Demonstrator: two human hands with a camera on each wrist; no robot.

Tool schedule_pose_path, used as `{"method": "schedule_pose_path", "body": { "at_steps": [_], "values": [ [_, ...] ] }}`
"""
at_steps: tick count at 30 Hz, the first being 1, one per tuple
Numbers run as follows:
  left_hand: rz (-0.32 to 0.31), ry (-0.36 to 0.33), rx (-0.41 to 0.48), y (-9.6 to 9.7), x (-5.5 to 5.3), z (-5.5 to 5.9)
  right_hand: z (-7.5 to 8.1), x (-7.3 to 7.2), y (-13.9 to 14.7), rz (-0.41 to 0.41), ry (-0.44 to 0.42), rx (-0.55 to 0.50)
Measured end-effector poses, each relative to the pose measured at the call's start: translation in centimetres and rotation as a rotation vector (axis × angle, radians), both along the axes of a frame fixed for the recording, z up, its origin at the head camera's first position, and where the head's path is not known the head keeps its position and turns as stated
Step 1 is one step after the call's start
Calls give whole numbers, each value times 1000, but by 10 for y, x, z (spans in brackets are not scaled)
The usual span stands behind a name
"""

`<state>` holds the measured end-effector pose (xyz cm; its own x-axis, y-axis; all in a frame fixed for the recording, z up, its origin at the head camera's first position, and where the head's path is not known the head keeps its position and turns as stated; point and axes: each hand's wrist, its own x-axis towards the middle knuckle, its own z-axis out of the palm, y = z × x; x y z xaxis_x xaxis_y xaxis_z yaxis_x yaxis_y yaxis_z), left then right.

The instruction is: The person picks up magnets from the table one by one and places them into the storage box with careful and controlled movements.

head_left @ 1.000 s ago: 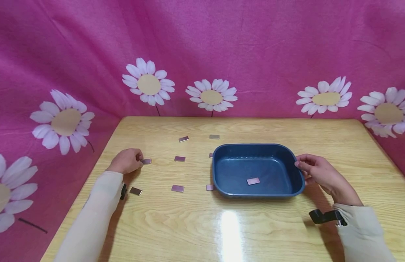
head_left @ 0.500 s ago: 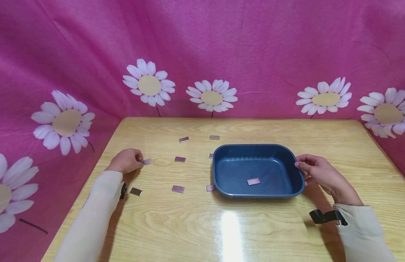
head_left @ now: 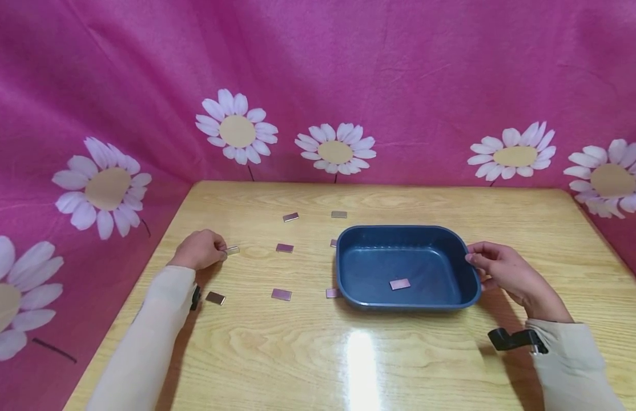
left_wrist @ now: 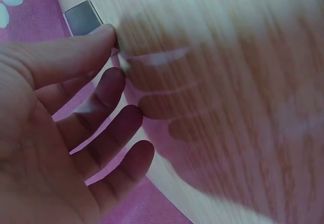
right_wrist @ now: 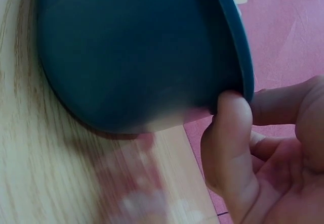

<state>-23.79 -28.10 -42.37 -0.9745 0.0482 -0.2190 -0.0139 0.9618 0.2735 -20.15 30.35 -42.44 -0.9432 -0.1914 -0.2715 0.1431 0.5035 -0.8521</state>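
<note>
My left hand pinches a small, flat, shiny rectangular tile between thumb and index finger at the table's left side. In the left wrist view the tile shows dark and glossy past the thumb, and the other fingers are spread and bent. The right hand grips the right end of a blue rectangular tub, its thumb on one side of the rim and fingers on the other. Inside the tub lies one pinkish tile.
Several similar tiles lie spread over the wooden table, among them a dark tile near the left wrist. One tile partly shows beside the tub's left end. A pink flowered cloth hangs behind and at both sides.
The tile in my left fingers has tipped, turning from a mauve face to a pale, clear-looking one. The right hand and the tub stay in place; the head view shifts slightly.
</note>
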Motion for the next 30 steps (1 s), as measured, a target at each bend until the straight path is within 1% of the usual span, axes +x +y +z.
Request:
{"method": "schedule_pose_path", "body": {
  "at_steps": [9, 12, 16, 20, 22, 26, 30],
  "values": [
    [4, 22, 8, -3, 3, 0, -1, 0, 0, 2, -3, -7],
    [-10, 70, -4, -5, 3, -2, 0, -1, 0, 5, -1, 2],
    [-31, 145, 7, -5, 3, -4, 0, -2, 1, 8, -3, 19],
    [-58, 211, 36, -4, 4, -2, 0, -3, 1, 14, -7, 29],
    [-87, 246, 42, -3, 4, -1, -1, -3, 1, 16, -5, 30],
    [-127, 284, 35, 2, 3, 3, -2, -3, 2, 17, -2, 30],
    [-144, 307, 25, 11, 1, 7, -2, -3, 2, 15, -5, 25]
  ]
}}
